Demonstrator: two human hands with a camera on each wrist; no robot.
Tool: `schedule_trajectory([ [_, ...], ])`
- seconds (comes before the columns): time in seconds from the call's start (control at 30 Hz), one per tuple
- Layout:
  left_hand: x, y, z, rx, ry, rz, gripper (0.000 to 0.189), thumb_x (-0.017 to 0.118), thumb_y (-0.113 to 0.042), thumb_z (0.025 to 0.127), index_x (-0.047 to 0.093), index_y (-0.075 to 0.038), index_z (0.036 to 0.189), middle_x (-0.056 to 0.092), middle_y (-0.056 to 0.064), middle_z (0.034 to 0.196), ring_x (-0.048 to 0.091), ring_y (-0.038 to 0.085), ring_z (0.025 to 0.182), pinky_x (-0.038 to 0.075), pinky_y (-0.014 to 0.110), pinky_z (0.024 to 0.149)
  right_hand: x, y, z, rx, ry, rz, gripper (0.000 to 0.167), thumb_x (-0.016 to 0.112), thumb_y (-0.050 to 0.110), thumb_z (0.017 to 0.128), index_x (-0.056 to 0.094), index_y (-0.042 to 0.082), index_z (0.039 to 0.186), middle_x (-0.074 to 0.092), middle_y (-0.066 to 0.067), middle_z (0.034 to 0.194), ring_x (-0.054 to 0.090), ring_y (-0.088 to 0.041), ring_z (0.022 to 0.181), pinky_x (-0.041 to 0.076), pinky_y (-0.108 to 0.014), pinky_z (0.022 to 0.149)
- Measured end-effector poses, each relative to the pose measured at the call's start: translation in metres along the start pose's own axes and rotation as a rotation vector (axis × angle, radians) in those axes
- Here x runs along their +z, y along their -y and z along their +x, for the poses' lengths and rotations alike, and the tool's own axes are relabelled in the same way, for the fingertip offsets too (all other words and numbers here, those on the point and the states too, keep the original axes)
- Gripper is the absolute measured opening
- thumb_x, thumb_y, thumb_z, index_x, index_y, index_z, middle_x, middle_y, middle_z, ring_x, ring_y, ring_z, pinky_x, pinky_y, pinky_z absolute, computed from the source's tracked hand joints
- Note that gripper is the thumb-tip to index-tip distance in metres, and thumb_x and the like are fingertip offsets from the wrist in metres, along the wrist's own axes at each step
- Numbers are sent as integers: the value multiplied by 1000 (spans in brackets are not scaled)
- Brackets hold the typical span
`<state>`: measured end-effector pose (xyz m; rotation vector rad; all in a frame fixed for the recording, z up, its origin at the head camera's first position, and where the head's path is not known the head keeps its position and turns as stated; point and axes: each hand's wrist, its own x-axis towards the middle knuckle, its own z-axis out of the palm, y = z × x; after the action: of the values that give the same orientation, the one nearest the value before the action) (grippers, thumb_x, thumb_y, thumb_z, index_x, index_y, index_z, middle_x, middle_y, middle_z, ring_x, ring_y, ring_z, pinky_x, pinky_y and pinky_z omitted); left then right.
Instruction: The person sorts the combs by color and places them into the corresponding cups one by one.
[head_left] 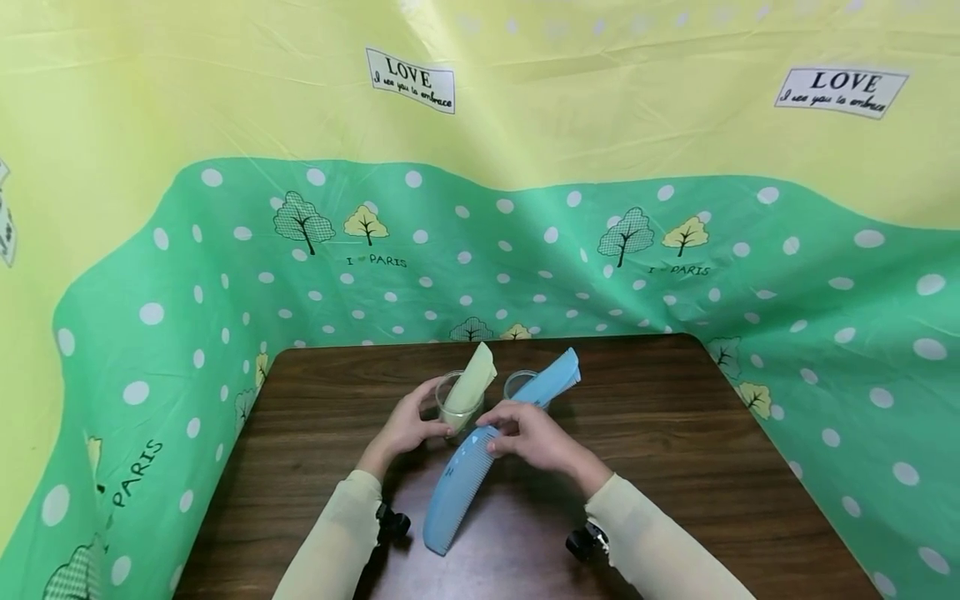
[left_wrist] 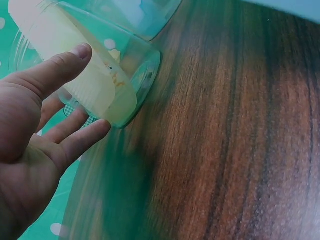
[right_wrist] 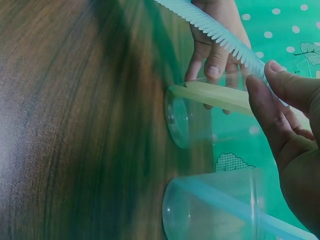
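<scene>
My right hand (head_left: 527,435) pinches one end of a large blue comb (head_left: 456,496) between thumb and fingers. The comb slants toward me, teeth to the right. My left hand (head_left: 408,423) curves round the left side of a clear cup (right_wrist: 182,120), its thumb at the near side. In that cup a pale yellow comb (head_left: 471,385) leans, its upper end beyond the rim. Just to the right, a second clear cup (right_wrist: 172,210) holds another blue comb (head_left: 553,377), tilted right. The right hand partly hides this second cup in the head view.
The brown wood-grain table (head_left: 660,467) reaches back to a green and yellow patterned cloth (head_left: 480,275), which surrounds it at the back and sides. Both cups stand near the middle of the table's far half. A dark wrist camera (head_left: 392,525) sits on the left sleeve.
</scene>
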<state>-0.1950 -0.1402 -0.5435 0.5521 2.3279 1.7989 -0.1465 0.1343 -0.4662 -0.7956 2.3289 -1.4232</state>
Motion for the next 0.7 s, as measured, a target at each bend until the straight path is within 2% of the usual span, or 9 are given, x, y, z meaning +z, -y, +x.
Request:
schedule_trajectory([
  [0.2, 1, -3, -2, -7, 8, 26, 90, 83, 6, 81, 36, -4, 157, 41, 28, 157, 42, 52, 141, 49, 66, 104, -5, 4, -4, -6, -27, 29, 32, 76, 5, 92, 73, 6, 124, 70, -11, 117, 73, -15, 90, 64, -29, 74],
  [0.37, 0, -20, -8, -16, 25, 20, 88, 83, 7, 81, 38, 0, 156, 42, 30, 155, 42, 53, 141, 48, 66, 103, -12, 9, -9, -25, -52, 28, 32, 75, 4, 92, 73, 6, 124, 69, -13, 119, 74, -23, 94, 64, -29, 74],
  [0.5, 0, -33, -13, -2, 22, 13, 86, 82, 6, 81, 39, 2, 155, 43, 31, 154, 44, 53, 139, 50, 66, 102, -17, 11, -11, -27, -69, 37, 32, 74, 4, 93, 73, 8, 125, 67, -13, 121, 74, -23, 94, 64, -32, 76],
  [0.7, -1, -35, -13, -8, 20, 21, 86, 83, 6, 81, 39, 1, 155, 44, 30, 153, 45, 52, 139, 53, 62, 101, -27, 15, -15, -61, -91, 58, 32, 74, 4, 94, 71, 4, 126, 66, -15, 121, 73, -20, 89, 65, -37, 75],
])
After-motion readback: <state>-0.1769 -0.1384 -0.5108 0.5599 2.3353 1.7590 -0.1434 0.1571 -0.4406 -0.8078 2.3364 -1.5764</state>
